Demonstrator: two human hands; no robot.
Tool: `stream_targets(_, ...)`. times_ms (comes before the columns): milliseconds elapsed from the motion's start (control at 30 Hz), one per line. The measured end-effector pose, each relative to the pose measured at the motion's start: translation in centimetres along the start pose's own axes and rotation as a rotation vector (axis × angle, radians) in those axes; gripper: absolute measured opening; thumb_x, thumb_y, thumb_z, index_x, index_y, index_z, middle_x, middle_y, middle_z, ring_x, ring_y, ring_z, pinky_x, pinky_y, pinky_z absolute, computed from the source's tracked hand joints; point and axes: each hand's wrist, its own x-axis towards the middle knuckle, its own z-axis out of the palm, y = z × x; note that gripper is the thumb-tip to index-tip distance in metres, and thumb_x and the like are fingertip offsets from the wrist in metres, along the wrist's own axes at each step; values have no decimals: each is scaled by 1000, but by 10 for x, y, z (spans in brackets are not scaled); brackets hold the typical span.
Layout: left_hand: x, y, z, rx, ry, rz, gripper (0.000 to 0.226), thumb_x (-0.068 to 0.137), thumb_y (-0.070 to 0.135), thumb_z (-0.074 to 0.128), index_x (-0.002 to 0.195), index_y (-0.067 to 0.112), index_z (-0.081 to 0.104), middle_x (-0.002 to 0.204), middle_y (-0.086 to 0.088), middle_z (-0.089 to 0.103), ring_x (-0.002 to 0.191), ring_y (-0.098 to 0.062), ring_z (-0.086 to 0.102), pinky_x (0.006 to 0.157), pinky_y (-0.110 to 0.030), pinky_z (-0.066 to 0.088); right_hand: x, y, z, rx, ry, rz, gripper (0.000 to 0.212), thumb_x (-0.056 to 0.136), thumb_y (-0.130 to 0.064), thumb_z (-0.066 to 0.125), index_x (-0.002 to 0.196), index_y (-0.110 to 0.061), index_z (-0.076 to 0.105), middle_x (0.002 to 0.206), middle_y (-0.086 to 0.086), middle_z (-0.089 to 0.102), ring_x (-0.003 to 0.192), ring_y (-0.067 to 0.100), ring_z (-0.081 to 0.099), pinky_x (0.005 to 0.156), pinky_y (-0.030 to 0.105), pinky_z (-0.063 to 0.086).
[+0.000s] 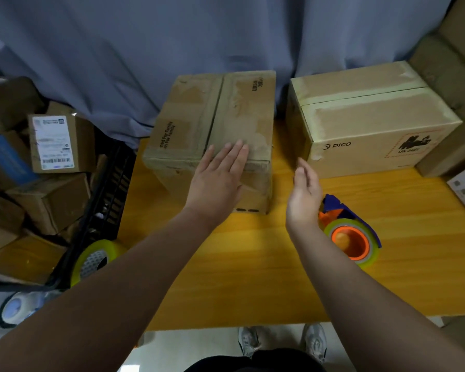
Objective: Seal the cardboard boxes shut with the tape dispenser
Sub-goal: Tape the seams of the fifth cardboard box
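Left hand [220, 175]: flat, fingers straight, pressing worn box [212, 124] flaps.
Right hand [305, 196]: empty, relaxed, beside tape dispenser [350, 232].
Tip: keep flaps level before taping.

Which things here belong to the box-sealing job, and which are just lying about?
Job: worn box, left hand flat on it; PICO box; tape dispenser by the right hand.
Lying about: spare yellow tape roll; labelled box in the left pile; black crate.

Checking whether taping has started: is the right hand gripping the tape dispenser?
No, the right hand is open and empty, while the tape dispenser lies on the yellow table beside the wrist.
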Motion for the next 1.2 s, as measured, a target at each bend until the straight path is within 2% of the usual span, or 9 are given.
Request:
stream_targets(100,1,0,0,-12,1,7,72,97,36,46,153,15,4,161,0,9,148,-14,5,116,-33,-10,-23,-2,9,264,-396,8,61,92,-39,38,150,-22,26,154,-7,30,141,4,26,114,23,22)
stream_targets(167,0,0,2,-2,2,12,73,98,37,44,153,15,2,161,0,6,148,-14,4,116,-32,-10,-37,12,17,120,-530,17,77,87,-38,48,151,-33,6,160,-9,11,145,4,12,118,28,15)
stream_targets(300,1,-2,1,23,6,30,75,97,37,44,153,15,0,161,0,6,148,-14,4,116,-31,-9,-23,25,-2,-349,-723,-159,107,84,-4,62,146,-39,-18,160,-12,-7,145,3,-2,111,11,16)
stream_targets(467,1,-4,-3,41,0,60,74,98,38,43,153,15,-1,161,0,6,147,-13,5,114,-29,-11,4,-8,-31,-842,-643,-434,86,92,-4,57,152,-35,2,159,-10,14,144,11,20,115,28,23)
stream_targets(667,3,-6,-5,60,-16,80,72,99,40,39,153,16,-3,161,0,3,147,-13,4,115,-30,-10,34,-35,-17,-854,-657,-597,105,82,-24,73,152,-35,-4,161,-9,0,146,10,9,116,42,28)
stream_targets(767,4,-6,-5,61,-29,74,72,100,42,36,152,16,-6,161,0,-2,148,-13,0,115,-31,-10,39,-34,-9,-883,-647,-632,108,78,-27,77,152,-36,0,161,-7,-2,147,13,11,115,41,29)
stream_targets(1000,4,-4,-4,24,-21,53,72,100,41,38,152,16,-4,161,0,-1,148,-14,1,116,-30,-8,38,-24,9,-987,-533,-644,121,64,-36,86,153,-27,4,161,3,-10,148,21,8,119,48,12)
stream_targets(1100,6,-6,-3,39,-17,68,70,101,39,36,152,15,-5,161,0,-1,148,-14,2,116,-30,-7,42,-29,2,-856,-569,-726,104,67,-35,84,151,-20,24,161,7,0,147,24,9,118,48,13)
stream_targets(1200,6,-7,-1,16,15,78,66,102,37,34,153,16,-3,161,1,1,147,-13,3,116,-29,-8,45,-36,-4,-733,-622,-919,68,79,-35,69,140,-13,47,155,13,27,143,25,19,115,51,24)
